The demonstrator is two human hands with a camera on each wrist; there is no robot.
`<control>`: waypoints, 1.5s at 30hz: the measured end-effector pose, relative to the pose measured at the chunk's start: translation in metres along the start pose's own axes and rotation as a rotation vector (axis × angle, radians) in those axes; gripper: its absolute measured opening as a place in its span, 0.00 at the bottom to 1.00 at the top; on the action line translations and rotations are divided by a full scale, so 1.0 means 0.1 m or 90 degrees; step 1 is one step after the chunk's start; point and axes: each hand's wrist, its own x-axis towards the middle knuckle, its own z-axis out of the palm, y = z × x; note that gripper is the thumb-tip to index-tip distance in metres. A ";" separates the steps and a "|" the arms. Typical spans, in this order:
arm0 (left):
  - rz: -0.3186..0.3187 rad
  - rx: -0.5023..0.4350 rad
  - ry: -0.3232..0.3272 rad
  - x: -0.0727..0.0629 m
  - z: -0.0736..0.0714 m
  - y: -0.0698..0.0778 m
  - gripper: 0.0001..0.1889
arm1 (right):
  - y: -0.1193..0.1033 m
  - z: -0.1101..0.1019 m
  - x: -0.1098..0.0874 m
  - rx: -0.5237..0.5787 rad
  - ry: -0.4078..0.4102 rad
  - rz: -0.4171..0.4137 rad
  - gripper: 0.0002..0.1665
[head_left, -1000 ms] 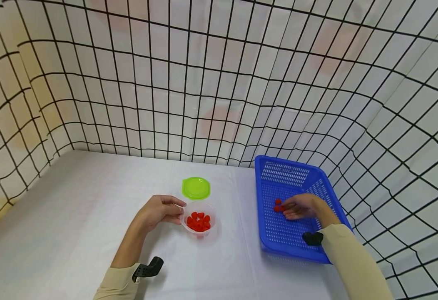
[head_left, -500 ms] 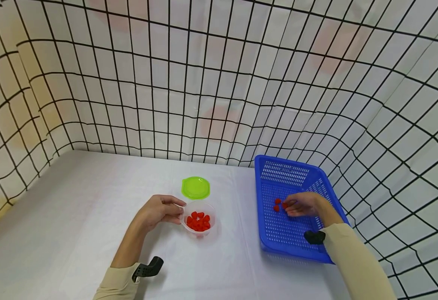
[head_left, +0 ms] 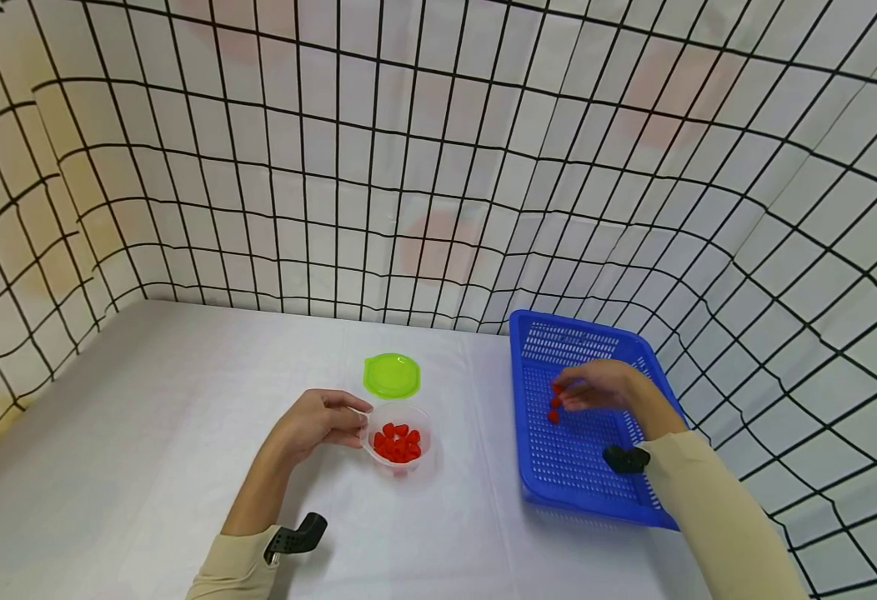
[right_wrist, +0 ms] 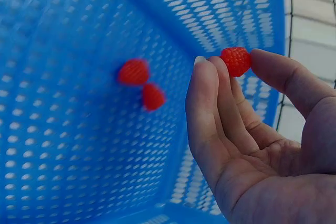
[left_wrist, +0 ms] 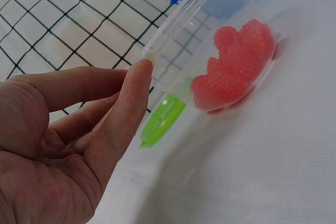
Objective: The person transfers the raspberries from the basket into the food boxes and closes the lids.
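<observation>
My left hand (head_left: 323, 425) pinches the rim of a clear plastic bowl (left_wrist: 181, 40) between thumb and fingers. Inside the bowl, which stands on the white table, lie several red raspberries (left_wrist: 236, 64). Over the blue basket (head_left: 524, 454), my right hand (head_left: 596, 386) pinches one raspberry (right_wrist: 235, 61) between thumb and fingertips. Two more raspberries (right_wrist: 134, 72) lie on the basket's floor, below and left of the held one in the right wrist view.
A green lid (head_left: 392, 376) lies on the white table (head_left: 183, 433) just behind the bowl. Black wire grid (head_left: 408, 167) with white sheeting behind it encloses the back and both sides. The basket's raised walls surround the right hand.
My right hand has taken hold of a raspberry from the basket floor and lifted it, moving slightly up and left in the head view. The left hand and bowl have stayed still.
</observation>
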 end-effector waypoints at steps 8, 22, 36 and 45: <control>0.001 0.002 0.001 0.00 -0.01 0.00 0.17 | -0.37 0.28 -0.07 -0.060 -0.046 -0.058 0.27; 0.000 0.002 -0.002 0.00 -0.01 0.00 0.17 | -0.74 0.69 -0.19 -0.094 -0.061 -0.105 0.22; -0.001 -0.003 -0.002 0.00 -0.02 -0.01 0.17 | -0.94 1.24 -0.14 -0.119 -0.127 -0.117 0.16; 0.002 0.003 -0.001 0.01 -0.02 -0.01 0.17 | -0.97 1.60 -0.05 -0.148 -0.157 -0.122 0.16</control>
